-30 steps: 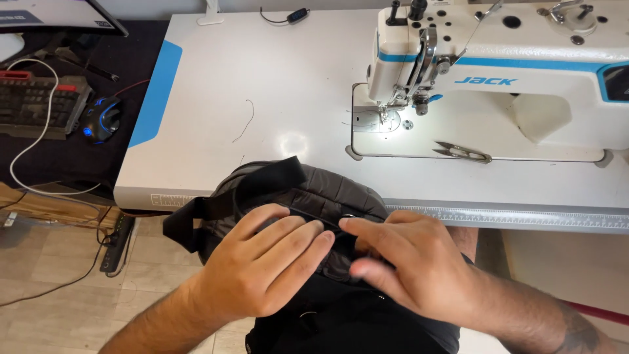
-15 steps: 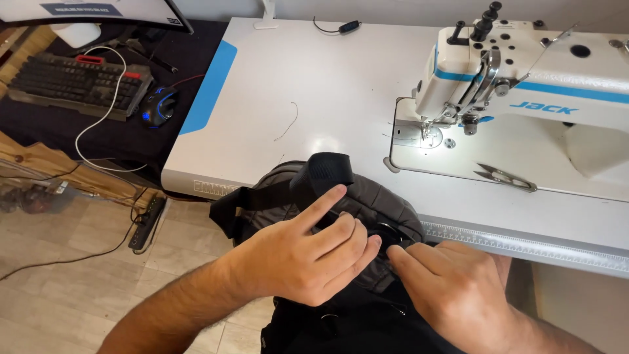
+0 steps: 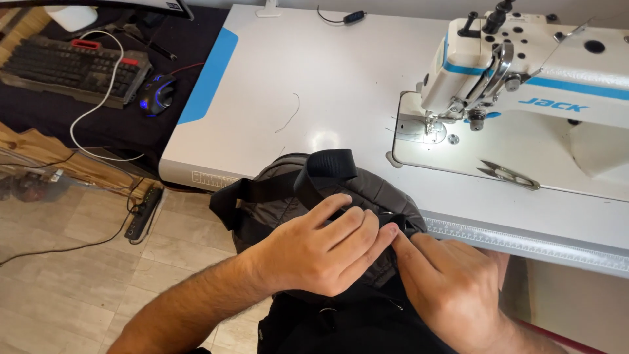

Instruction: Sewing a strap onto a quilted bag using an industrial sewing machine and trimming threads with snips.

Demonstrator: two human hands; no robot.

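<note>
Bag: a dark grey padded bag sits at the near edge of the white table, partly hanging off toward the person's lap.
Strap: a black strap loops over the top of the bag and runs off to the left side.
Left hand: the left hand lies flat on the bag and presses it down, fingers close together and stretched to the right.
Right hand: the right hand is curled tight, and its fingertips pinch a small spot on the bag's edge, right next to the left fingers. I cannot tell just what it pinches.
Sewing machine: a white sewing machine stands on the right of the table, with its light on. The bag is not under the needle.
Snips: small metal snips lie on the machine bed, near the bag but apart from it.
Thread: a loose bit of thread lies on the table.
Slip risk: much of the bag hangs past the edge, so it may slide off if the left hand lifts.
Snag risk: the strap loop is loose and may catch on a finger or the table corner when the bag is pulled.
Pinch risk: the right hand's hold is tiny, so the spot may pop out of its fingers.
Poke risk: a push to the right may bump the snips.
</note>
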